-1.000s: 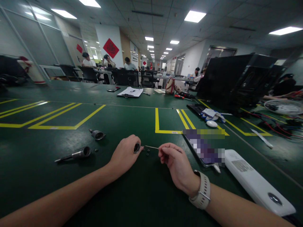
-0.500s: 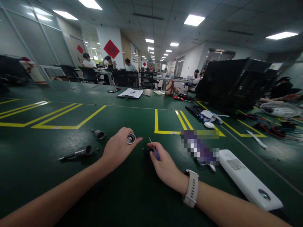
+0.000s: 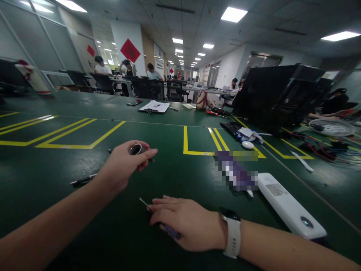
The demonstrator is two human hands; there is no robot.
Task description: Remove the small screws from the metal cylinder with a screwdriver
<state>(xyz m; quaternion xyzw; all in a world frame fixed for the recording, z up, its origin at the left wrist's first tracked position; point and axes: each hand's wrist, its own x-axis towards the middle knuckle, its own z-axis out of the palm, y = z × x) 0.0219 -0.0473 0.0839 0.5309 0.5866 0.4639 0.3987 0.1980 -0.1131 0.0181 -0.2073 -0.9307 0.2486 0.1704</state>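
My left hand (image 3: 124, 165) is raised over the green table, its fingers wrapped round a hollow metal cylinder (image 3: 136, 149) whose open end faces up. My right hand (image 3: 186, 222) is palm down close to the tabletop, closed on a small screwdriver (image 3: 171, 231) with a purple handle. The thin shaft sticks out past the fingertips toward the left. Behind my left forearm lies a dark metal part with a rod (image 3: 84, 180), mostly hidden. Only the tip of another metal part (image 3: 109, 151) shows beside my left wrist.
A phone (image 3: 237, 171), blurred out, and a long white device (image 3: 290, 205) lie to the right. Beyond them are a white-and-blue glove (image 3: 249, 134), a white oval object (image 3: 247, 145), loose wires and a large black case (image 3: 279, 99). A clipboard (image 3: 153, 106) sits farther back.
My left hand has moved left with the cylinder. My right hand has come nearer to me and turned palm down with the screwdriver. The small dark rings on the table no longer show.
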